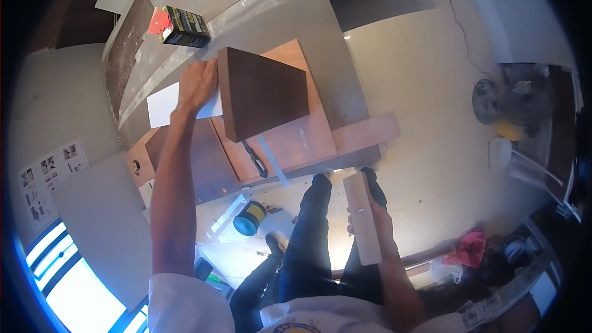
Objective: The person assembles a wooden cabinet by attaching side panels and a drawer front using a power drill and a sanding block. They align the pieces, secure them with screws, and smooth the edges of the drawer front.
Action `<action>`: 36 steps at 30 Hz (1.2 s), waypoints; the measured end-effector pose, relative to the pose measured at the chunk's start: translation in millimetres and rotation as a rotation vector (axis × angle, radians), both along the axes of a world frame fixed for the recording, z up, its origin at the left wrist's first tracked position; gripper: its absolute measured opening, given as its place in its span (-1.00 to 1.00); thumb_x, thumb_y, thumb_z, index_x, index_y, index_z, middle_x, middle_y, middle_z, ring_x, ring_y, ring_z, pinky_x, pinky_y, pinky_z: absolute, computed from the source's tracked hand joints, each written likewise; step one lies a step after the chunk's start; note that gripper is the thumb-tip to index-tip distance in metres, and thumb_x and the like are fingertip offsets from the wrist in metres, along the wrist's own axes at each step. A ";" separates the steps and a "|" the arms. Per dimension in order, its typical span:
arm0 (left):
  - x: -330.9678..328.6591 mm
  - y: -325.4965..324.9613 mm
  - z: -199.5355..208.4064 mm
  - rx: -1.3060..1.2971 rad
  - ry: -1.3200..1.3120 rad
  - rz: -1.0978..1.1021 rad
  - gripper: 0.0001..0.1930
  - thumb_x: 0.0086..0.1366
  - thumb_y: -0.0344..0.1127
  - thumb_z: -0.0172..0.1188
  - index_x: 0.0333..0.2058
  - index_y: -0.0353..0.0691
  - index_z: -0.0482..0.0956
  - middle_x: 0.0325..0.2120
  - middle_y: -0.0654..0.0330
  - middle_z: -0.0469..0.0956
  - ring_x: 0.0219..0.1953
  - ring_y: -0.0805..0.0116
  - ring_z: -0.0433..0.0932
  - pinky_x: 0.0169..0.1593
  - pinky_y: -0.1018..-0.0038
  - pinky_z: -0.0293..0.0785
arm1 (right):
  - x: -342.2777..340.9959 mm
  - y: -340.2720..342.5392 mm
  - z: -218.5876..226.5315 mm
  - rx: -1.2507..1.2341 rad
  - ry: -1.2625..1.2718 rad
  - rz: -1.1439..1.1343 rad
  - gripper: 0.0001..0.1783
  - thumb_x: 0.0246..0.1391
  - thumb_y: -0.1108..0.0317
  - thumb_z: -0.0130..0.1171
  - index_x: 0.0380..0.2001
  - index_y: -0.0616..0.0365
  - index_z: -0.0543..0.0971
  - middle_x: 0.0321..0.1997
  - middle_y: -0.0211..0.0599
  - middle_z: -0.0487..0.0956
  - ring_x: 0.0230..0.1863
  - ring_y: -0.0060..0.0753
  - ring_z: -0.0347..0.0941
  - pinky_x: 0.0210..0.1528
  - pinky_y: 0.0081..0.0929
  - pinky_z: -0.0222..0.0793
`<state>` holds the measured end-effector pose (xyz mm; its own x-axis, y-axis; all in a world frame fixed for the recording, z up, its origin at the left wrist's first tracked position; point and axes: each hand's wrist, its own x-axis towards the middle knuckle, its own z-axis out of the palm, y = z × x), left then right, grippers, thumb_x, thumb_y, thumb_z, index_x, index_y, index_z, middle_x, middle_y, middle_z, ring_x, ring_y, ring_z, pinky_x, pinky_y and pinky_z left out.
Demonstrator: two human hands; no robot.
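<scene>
Standing on edge on the counter (345, 86), one dark brown panel (262, 92) tilts slightly, its long axis running away from the person. Left hand (197, 83) presses its left edge, fingers (209, 68) together. One pale wood block (362, 219), long axis pointing away, sits gripped in the right hand (383, 225), fingers curled around it.
</scene>
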<state>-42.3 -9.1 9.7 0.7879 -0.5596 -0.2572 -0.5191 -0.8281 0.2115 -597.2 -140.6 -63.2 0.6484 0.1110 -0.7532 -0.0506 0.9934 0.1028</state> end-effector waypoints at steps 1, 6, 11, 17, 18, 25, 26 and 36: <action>-6.4 -0.4 4.6 0.014 -0.018 -0.025 -0.49 0.52 -0.07 -0.12 -0.32 -0.38 0.67 -0.29 -0.37 0.62 -0.16 -0.48 0.58 -0.01 -0.19 0.45 | 15.5 -1.4 7.0 -0.033 -0.019 0.005 -0.30 0.45 -0.04 0.04 0.50 0.04 0.29 0.06 -0.06 0.58 -0.06 -0.21 0.59 -0.09 -0.17 0.62; -52.1 22.6 16.5 -0.112 -0.113 0.025 -0.47 0.45 -0.09 -0.05 -0.48 -0.44 0.67 -0.46 -0.40 0.60 -0.32 -0.47 0.61 -0.04 -0.15 0.52 | 84.3 0.3 53.3 -0.180 -0.027 0.027 -0.23 0.44 0.04 0.03 0.61 -0.08 0.15 0.09 -0.09 0.58 -0.02 -0.21 0.63 -0.07 -0.17 0.68; -89.9 53.8 24.5 -0.207 -0.074 -0.008 -0.52 0.37 -0.11 0.01 -0.60 -0.36 0.62 -0.61 -0.24 0.57 -0.47 -0.29 0.57 -0.16 -0.06 0.48 | 144.1 10.4 101.3 -0.394 0.118 0.164 -0.30 0.46 0.03 0.02 0.53 0.07 0.26 0.11 -0.11 0.57 -0.06 -0.28 0.62 -0.13 -0.30 0.66; -91.1 69.6 33.5 -0.213 0.018 -0.110 -0.56 0.37 -0.03 0.19 -0.50 -0.32 0.66 -0.59 -0.15 0.58 -0.45 -0.25 0.59 -0.23 -0.04 0.50 | 181.5 18.3 114.9 -0.453 0.066 0.209 -0.20 0.47 0.06 0.01 0.66 -0.10 0.07 0.15 -0.06 0.56 -0.06 -0.24 0.65 -0.08 -0.32 0.68; -88.0 72.6 34.5 -0.233 0.028 -0.157 -0.57 0.37 -0.02 0.21 -0.45 -0.33 0.67 -0.57 -0.18 0.58 -0.44 -0.28 0.59 -0.25 -0.04 0.51 | 176.6 18.9 113.3 -0.465 0.029 0.208 -0.20 0.47 0.05 0.01 0.66 -0.09 0.07 0.15 -0.06 0.56 -0.07 -0.24 0.65 -0.09 -0.32 0.68; -53.9 60.0 32.0 -0.040 0.010 -0.315 -0.38 0.43 0.23 0.15 -0.46 -0.31 0.70 -0.57 -0.21 0.63 -0.40 -0.25 0.68 -0.25 -0.06 0.56 | 63.0 16.1 102.1 -0.259 0.130 0.162 -0.21 0.42 -0.01 0.09 0.57 0.04 0.18 0.12 -0.01 0.56 -0.05 -0.17 0.63 -0.08 -0.20 0.66; -48.6 51.8 34.8 -0.029 0.026 -0.320 -0.35 0.46 0.23 0.10 -0.42 -0.34 0.73 -0.57 -0.24 0.63 -0.39 -0.27 0.68 -0.22 -0.06 0.58 | 46.8 12.7 100.6 -0.215 0.135 0.165 -0.23 0.41 -0.03 0.11 0.51 0.14 0.25 0.11 0.00 0.56 -0.04 -0.17 0.61 -0.07 -0.20 0.63; -107.4 -63.7 114.2 0.079 0.071 -0.159 -0.26 0.58 0.24 0.03 -0.51 -0.39 0.61 -0.63 -0.27 0.54 -0.47 -0.36 0.59 -0.26 -0.06 0.51 | -46.7 -77.7 99.5 0.001 0.141 0.151 -0.27 0.44 -0.04 0.05 0.46 0.24 0.31 0.11 0.07 0.57 0.02 -0.13 0.58 -0.02 -0.13 0.62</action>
